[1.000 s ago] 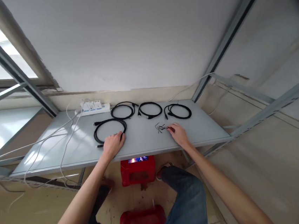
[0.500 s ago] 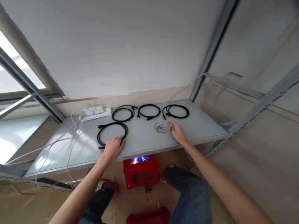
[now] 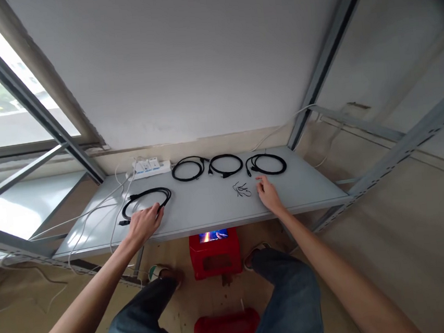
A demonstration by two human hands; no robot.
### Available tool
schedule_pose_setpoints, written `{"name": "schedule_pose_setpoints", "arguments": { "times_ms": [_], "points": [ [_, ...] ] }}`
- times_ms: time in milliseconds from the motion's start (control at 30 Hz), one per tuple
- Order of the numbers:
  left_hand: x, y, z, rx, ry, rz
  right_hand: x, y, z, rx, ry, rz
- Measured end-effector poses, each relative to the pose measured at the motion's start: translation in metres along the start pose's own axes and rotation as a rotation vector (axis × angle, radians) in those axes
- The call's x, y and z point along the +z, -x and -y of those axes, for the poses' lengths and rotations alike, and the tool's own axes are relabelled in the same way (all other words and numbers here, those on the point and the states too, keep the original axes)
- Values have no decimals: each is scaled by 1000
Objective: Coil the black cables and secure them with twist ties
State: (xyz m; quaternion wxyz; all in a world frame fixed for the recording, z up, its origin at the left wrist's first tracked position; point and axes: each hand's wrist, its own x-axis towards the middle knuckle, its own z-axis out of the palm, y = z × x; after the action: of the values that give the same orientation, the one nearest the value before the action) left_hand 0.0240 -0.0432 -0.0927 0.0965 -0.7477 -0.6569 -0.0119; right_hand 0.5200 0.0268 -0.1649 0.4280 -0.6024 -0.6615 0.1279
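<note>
My left hand (image 3: 144, 222) grips the near side of a coiled black cable (image 3: 146, 199) lying on the left part of a grey metal shelf (image 3: 210, 207). My right hand (image 3: 268, 194) rests flat on the shelf with its fingers apart, just right of a small bunch of black twist ties (image 3: 241, 189). Three more coiled black cables (image 3: 186, 169) (image 3: 225, 164) (image 3: 266, 164) lie in a row along the back of the shelf.
A white power strip (image 3: 148, 167) sits at the back left, with white cords (image 3: 93, 210) trailing over the shelf's left edge. Slanted metal frame bars (image 3: 316, 60) rise on both sides. Red plastic stools (image 3: 214, 251) stand on the floor below, between my legs.
My left hand has dragged the front coiled cable leftward along the shelf. My right hand has let go of the twist ties and drawn slightly right of them.
</note>
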Motion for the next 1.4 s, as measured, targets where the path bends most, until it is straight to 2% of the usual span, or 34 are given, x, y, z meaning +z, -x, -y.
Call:
{"name": "schedule_pose_setpoints", "arguments": {
  "times_ms": [100,233,300,433,500,567,633,700,767,867,967,1033,1133,1300,1400],
  "points": [
    [3,-11,3,-25,13,-4,1,1,1,-3,23,-38],
    [8,-23,-6,-94,67,-216,-1,0,6,18,67,-65],
    [12,-28,-24,-90,108,-296,-5,2,12,22,79,-110],
    [23,-38,-70,167,221,-291,-8,20,36,-143,95,-191],
    [30,-45,-85,206,282,-278,1,30,58,-278,95,-87],
    [37,-53,-89,161,328,-280,21,31,86,-416,94,37],
    [44,-59,-87,89,356,-276,53,17,117,-529,132,151],
    [48,-64,-84,35,374,-256,91,-9,145,-576,188,218],
    [50,-66,-82,10,390,-246,131,-41,166,-558,244,292],
    [50,-68,-81,43,414,-250,181,-82,180,-497,372,422],
    [50,-69,-81,31,438,-234,206,-100,173,-534,428,418],
    [51,-69,-81,21,453,-218,209,-101,165,-570,386,389],
    [50,-68,-81,28,461,-237,195,-92,160,-618,306,384],
    [41,-60,-84,58,414,-392,157,-63,165,-543,164,266],
    [33,-54,-86,77,389,-458,142,-41,163,-597,144,313]
  ]
}}
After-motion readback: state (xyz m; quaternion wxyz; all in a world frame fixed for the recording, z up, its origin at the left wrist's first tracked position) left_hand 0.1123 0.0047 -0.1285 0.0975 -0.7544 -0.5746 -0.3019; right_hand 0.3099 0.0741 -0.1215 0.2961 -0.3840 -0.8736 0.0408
